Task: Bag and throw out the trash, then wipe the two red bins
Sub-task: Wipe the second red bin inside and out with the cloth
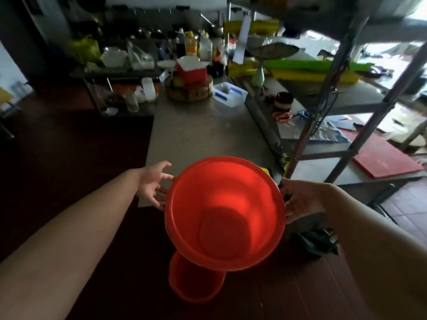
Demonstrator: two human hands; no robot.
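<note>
The upper red bin [225, 213] hangs above the second red bin [196, 280] on the floor, by the table [196, 135] edge. The left hand [153, 185] presses its rim with spread fingers. The right hand [300, 199] meets the far rim, but I can't tell its grip. Merely squeezed like that, the bin could slip and drop.

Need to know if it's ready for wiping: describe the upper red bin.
The upper bin is round, glossy red plastic, with a wide rim tapering to a flat bottom. It looks empty, mouth up, tilted toward the camera, above the lower bin. The left hand touches its left side, fingers spread; the right hand meets its right side, grip unclear.
</note>
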